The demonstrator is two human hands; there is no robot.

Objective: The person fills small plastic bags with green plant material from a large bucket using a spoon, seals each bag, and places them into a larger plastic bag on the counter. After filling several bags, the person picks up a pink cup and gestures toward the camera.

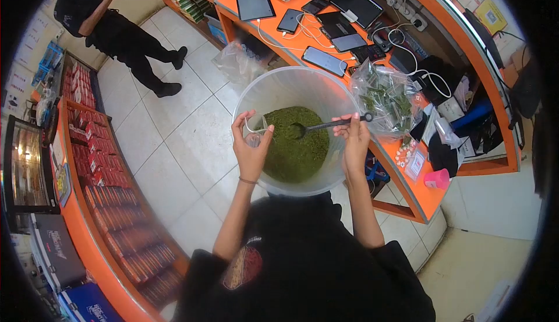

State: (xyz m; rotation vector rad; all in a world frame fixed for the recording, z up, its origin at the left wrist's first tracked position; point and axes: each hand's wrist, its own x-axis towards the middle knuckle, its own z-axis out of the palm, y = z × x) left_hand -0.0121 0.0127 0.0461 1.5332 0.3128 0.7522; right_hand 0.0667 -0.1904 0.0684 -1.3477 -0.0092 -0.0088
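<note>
A large translucent tub [265, 86] stands in front of me with a heap of green, leafy-looking material [297, 153] inside. My right hand [353, 141] grips the handle of a black spoon [317, 127], whose bowl rests at the top of the heap. Over the tub's left side, my left hand [251, 150] pinches the mouth of a small clear bag [254, 133], held open between thumb and fingers. The bag's contents are hard to make out. To the right of the tub, a large clear plastic bag [387, 101] holds several small packets of green material.
An orange counter [434, 202] runs along the right with phones [325, 60], a tablet [255, 6], cables and a pink cup [437, 178]. Shelves of red packs [87, 135] line the left. Another person [116, 31] stands at the upper left.
</note>
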